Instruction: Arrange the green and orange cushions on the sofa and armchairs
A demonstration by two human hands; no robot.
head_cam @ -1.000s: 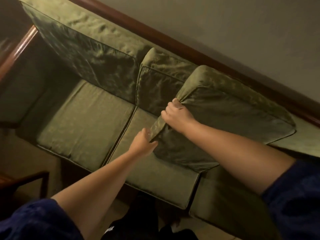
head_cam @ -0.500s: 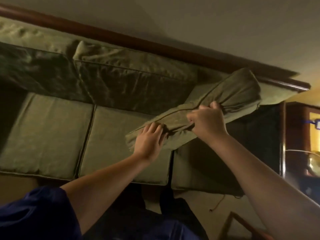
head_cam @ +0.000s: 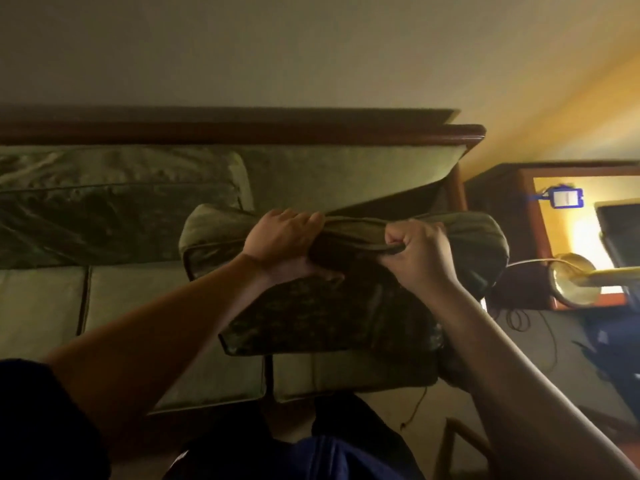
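A dim room, plain wall above a green sofa (head_cam: pixel 45 306). Both the left hand (head_cam: pixel 280 237) and right hand (head_cam: pixel 419 254) are clenched on the top edge of a green cushion (head_cam: pixel 325 317), lifted over the seat's right end. It is best lowered upright toward twelve o'clock, into the bare backrest gap, corners squared.

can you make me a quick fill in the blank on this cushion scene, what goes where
1. Both hands grip the top edge of a loose ____ cushion.
2. The left hand and the right hand are both ____ on it.
3. Another back cushion still leans on the sofa, to the ____ of the held one.
4. The sofa's top rail is made of ____.

Missing words: green; shut; left; wood
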